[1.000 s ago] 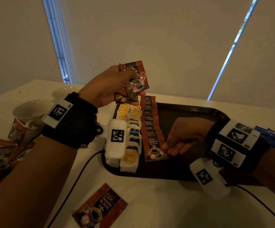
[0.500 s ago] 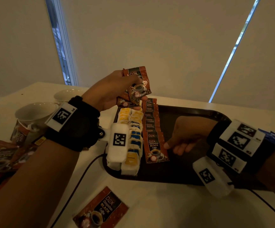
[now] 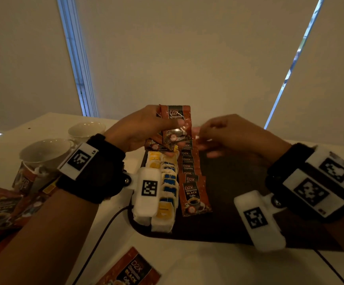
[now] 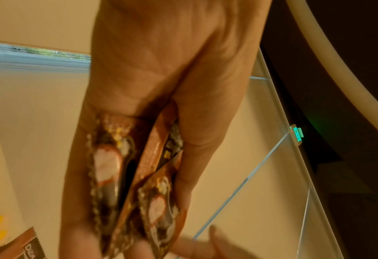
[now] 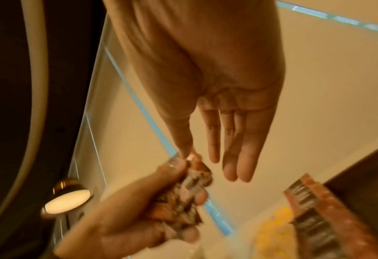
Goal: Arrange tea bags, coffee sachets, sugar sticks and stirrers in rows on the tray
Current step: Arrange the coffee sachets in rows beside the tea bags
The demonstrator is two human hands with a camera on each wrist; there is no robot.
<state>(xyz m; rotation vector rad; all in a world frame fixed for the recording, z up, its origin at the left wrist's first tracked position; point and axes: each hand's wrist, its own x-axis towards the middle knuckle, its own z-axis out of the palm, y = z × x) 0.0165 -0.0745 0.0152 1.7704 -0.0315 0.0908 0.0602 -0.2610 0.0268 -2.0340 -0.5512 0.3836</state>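
My left hand (image 3: 138,130) grips coffee sachets (image 3: 176,125) at tray's (image 3: 239,177) 11 o'clock; right hand (image 3: 228,136), fingers straight, thumb touching their top edge.

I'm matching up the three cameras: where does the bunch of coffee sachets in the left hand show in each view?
Head: bunch of coffee sachets at centre, above the tray's far end.
Left wrist: lower centre, between the left hand's fingers and thumb.
Right wrist: lower centre-left, gripped.
Shared landmark: the left hand, in all three.
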